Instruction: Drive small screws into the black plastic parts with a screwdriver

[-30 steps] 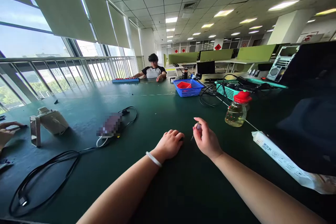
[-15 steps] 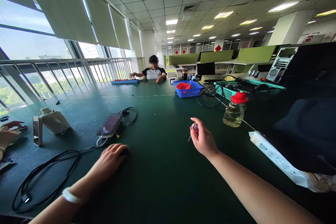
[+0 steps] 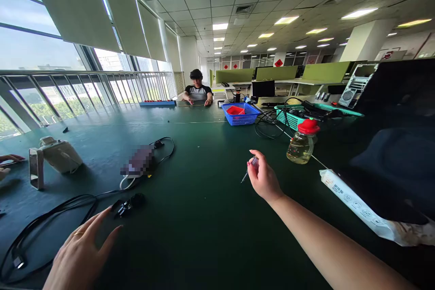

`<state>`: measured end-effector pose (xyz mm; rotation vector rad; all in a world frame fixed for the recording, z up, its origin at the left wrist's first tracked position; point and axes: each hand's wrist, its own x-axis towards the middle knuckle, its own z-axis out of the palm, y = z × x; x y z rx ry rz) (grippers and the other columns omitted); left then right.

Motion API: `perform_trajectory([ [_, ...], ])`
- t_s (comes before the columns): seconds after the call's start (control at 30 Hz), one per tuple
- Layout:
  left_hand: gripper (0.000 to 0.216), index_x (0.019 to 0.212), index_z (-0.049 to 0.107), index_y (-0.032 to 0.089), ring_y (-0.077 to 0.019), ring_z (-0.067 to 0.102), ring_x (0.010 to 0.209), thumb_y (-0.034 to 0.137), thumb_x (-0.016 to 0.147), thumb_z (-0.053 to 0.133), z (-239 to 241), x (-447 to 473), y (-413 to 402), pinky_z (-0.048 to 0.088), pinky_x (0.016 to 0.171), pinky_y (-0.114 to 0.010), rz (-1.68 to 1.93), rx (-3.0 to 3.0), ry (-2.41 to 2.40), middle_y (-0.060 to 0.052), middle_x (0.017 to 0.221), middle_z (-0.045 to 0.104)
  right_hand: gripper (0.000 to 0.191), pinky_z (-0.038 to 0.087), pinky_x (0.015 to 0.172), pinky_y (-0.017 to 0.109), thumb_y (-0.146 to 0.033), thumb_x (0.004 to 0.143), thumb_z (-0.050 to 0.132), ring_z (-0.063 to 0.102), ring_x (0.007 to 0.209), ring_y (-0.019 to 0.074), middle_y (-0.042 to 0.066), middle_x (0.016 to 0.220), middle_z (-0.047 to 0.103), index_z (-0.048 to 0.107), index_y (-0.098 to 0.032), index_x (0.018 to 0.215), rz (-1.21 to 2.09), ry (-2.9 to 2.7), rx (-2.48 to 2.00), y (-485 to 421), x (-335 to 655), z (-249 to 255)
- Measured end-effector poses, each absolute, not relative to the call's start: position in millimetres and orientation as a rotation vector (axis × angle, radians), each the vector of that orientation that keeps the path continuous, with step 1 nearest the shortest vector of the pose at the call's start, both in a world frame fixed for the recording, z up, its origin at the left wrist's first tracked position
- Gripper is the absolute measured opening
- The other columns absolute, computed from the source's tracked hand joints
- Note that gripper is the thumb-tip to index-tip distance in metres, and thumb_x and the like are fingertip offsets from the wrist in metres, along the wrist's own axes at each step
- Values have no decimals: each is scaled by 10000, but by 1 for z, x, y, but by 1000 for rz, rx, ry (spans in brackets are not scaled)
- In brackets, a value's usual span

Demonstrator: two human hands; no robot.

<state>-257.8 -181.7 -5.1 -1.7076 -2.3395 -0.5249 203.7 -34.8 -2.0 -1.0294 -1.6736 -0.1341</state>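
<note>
Slim screwdriver-like tool (image 3: 253,161) sits pinched in the right hand (image 3: 266,180), shaft slanting downward over the dark table (image 3: 204,240). Left hand (image 3: 81,249), fingers spread, holds nothing beside a small black part (image 3: 124,208); steadying that part probably helps control.

Half-drawn blinds (image 3: 73,9), metal railing (image 3: 84,73), lit ceiling panels (image 3: 220,26), green desk partitions (image 3: 234,75), white pillar (image 3: 360,41)

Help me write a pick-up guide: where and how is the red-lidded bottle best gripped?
Probably around the bottle's clear body, below the red lid, coming from the near side. It stands on its base with open table there, while the green basket sits behind it. Whether the lid is tight doesn't show, so avoid lifting by it.
</note>
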Motion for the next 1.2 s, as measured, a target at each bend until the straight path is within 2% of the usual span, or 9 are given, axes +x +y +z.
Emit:
perform_trajectory([
  [0.1, 748, 1407, 508, 174, -355, 514, 1322, 608, 801, 442, -8, -245, -172, 406, 1118, -520, -510, -1882, -2285, -132, 1380, 599, 338, 573, 579, 298, -282, 968, 463, 672, 621, 182, 61, 815, 684, 468, -159, 1283, -129, -1672, -1032, -36, 204, -2],
  [0.2, 714, 1338, 572, 150, -349, 497, 1341, 568, 768, 468, -8, -236, -163, 397, 1131, -505, -491, -1954, -2224, -149, 1393, 586, 331, 574, 581, 303, -280, 967, 464, 675, 629, 189, 61, 806, 684, 476, -163, 1277, -133, -1696, -1027, -36, 203, -2],
  [0.3, 598, 1243, 630, 169, -327, 600, 1221, 533, 823, 410, -5, -231, -163, 457, 1078, -482, -483, -1938, -2235, -143, 1357, 609, 327, 583, 607, 316, -274, 967, 462, 683, 647, 197, 67, 817, 688, 480, -163, 1275, -148, -1711, -1019, -37, 202, -1],
  [0.47, 444, 1036, 682, 191, -320, 672, 1056, 450, 839, 379, 1, -228, -171, 526, 970, -464, -487, -1865, -2301, -140, 1143, 688, 333, 590, 627, 322, -272, 973, 455, 689, 659, 195, 65, 828, 690, 469, -171, 1291, -134, -1726, -1014, -38, 201, -2],
  [0.63, 511, 1146, 635, 201, -330, 663, 1058, 500, 803, 401, 12, -223, -172, 548, 927, -461, -673, -1801, -2340, -137, 1167, 662, 334, 588, 616, 319, -279, 972, 462, 683, 636, 188, 51, 812, 686, 464, -176, 1289, -107, -1710, -1023, -37, 203, -2],
  [0.83, 527, 1214, 618, 331, -293, 660, 1045, 582, 770, 484, 48, -215, -159, 565, 903, -448, -902, -1642, -2364, -8, 1124, 670, 342, 594, 630, 329, -284, 978, 450, 691, 670, 195, 63, 835, 686, 449, -173, 1302, -105, -1721, -1024, -37, 203, -2],
  [0.97, 538, 1196, 659, 270, -260, 687, 1001, 572, 760, 568, 65, -213, -136, 566, 907, -398, -1168, -1699, -2375, -16, 1209, 653, 337, 589, 616, 323, -285, 980, 442, 683, 649, 189, 57, 832, 684, 449, -179, 1301, -95, -1724, -1030, -37, 203, -2],
  [1.13, 764, 1257, 614, 176, -253, 671, 1081, 673, 684, 699, 71, -201, -115, 580, 874, -326, -1837, -1893, -2517, -70, 1111, 740, 345, 592, 640, 334, -288, 976, 445, 689, 667, 196, 65, 853, 687, 441, -180, 1304, -89, -1717, -1037, -37, 203, -2],
  [1.2, 798, 1255, 609, 164, -239, 657, 1112, 677, 658, 735, 68, -199, -113, 569, 905, -305, -2054, -1901, -2465, -72, 1134, 741, 344, 592, 647, 334, -288, 976, 443, 692, 676, 197, 65, 847, 686, 439, -179, 1303, -92, -1719, -1037, -37, 203, -2],
])
